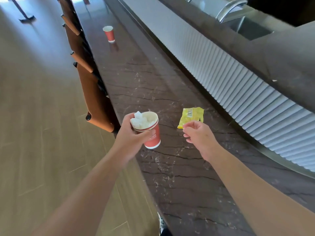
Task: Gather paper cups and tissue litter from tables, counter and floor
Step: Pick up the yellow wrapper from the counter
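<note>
My left hand (132, 136) grips a red paper cup (152, 136) near its rim, held just above the dark marble counter (170, 92). White crumpled tissue (140, 119) fills the cup's mouth. My right hand (197, 133) hovers over the counter with loosely curled fingers, holding nothing, right next to a yellow wrapper (191, 115) that lies flat. A second red paper cup (109, 34) stands upright farther along the counter.
Brown bar stools (95, 99) line the counter's left edge, with wood floor (37, 99) beyond. A ribbed white panel (238, 82) rises on the right below a raised ledge, behind which are a steel sink and tap (230, 9).
</note>
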The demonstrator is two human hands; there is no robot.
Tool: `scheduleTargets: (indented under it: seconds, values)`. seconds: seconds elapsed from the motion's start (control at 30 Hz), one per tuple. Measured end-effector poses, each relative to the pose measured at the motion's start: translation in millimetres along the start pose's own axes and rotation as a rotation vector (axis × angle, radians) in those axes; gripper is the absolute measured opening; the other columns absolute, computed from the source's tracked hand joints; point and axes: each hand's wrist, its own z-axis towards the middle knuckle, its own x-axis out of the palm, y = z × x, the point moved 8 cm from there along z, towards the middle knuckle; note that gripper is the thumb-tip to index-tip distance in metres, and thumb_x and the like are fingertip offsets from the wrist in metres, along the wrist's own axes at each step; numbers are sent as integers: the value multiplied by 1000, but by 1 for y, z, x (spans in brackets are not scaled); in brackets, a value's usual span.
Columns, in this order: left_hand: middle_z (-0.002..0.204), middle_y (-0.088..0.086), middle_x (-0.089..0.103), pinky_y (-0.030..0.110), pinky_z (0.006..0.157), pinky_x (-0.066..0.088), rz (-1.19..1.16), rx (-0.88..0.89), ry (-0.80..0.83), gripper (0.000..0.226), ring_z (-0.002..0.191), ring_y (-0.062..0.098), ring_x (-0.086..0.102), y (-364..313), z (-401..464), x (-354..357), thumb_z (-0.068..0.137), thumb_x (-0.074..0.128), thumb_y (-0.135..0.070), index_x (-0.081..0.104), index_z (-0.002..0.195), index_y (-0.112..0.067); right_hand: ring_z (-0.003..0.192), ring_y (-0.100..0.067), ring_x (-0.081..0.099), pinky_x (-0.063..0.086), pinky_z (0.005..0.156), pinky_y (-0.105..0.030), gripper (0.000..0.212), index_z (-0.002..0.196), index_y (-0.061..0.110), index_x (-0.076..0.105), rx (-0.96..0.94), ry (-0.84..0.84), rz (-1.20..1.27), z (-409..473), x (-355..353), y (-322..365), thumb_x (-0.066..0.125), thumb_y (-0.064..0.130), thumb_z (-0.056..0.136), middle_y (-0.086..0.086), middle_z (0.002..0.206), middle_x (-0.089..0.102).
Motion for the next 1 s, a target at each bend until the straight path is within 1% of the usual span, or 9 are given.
scheduleTargets:
  seconds: [0.1,0.23,0.33,0.37,0.5,0.6,0.8,0.9,1.0]
  values:
    - [101,-15,68,11,67,50,21,-26,39,62,83,-7,66,8,20,8,65,82,-24,53,118,-37,80,-14,61,55,77,-32,8,94,17,66,38,-29,-1,17,-2,-11,59,15,91,1,93,66]
    - [103,-20,68,15,69,51,41,-60,103,66,88,-6,66,19,49,14,64,82,-29,52,122,-38,82,-16,61,55,80,-37,9,94,20,66,42,-83,-89,38,-6,-18,60,16,88,1,95,66]
    - [106,-18,69,19,76,51,59,-90,149,68,93,-3,67,28,62,18,59,82,-35,52,119,-41,72,-10,56,48,63,-31,10,95,21,64,-18,-123,-277,50,-11,-16,61,18,85,5,95,64]
    - [105,-18,69,22,78,52,62,-99,166,69,95,-2,67,29,67,19,56,83,-37,52,118,-42,73,-8,55,43,63,-28,12,96,21,62,-54,-129,-358,55,-13,-14,61,18,84,7,98,63]
    - [103,-20,70,28,83,53,86,-111,217,70,100,4,68,30,93,24,54,83,-39,51,117,-44,105,-23,52,45,87,-35,37,119,17,60,-146,-149,-663,89,-14,-10,65,17,82,-7,123,50]
    - [105,-19,71,31,86,55,118,-116,219,70,103,7,68,33,110,20,54,82,-39,52,117,-45,130,-31,33,42,100,-49,57,136,23,48,-64,-136,-850,113,-9,-27,65,23,82,-7,146,31]
    - [101,-23,71,13,61,48,139,-150,206,67,90,-3,68,38,126,9,59,81,-38,51,118,-46,140,-34,20,38,102,-55,75,143,32,31,-72,-62,-1068,157,0,-43,69,28,79,-4,158,12]
    - [101,-22,71,18,70,51,138,-174,208,68,95,0,69,43,127,10,58,81,-36,52,119,-43,142,-35,18,35,105,-56,83,146,31,25,-13,10,-1104,175,0,-51,71,27,78,-5,160,10]
    - [101,-21,71,26,81,54,143,-179,216,68,97,2,69,46,131,15,57,81,-34,52,118,-41,135,-38,29,41,102,-54,82,148,25,26,21,87,-1092,182,-1,-62,71,25,79,-9,153,24]
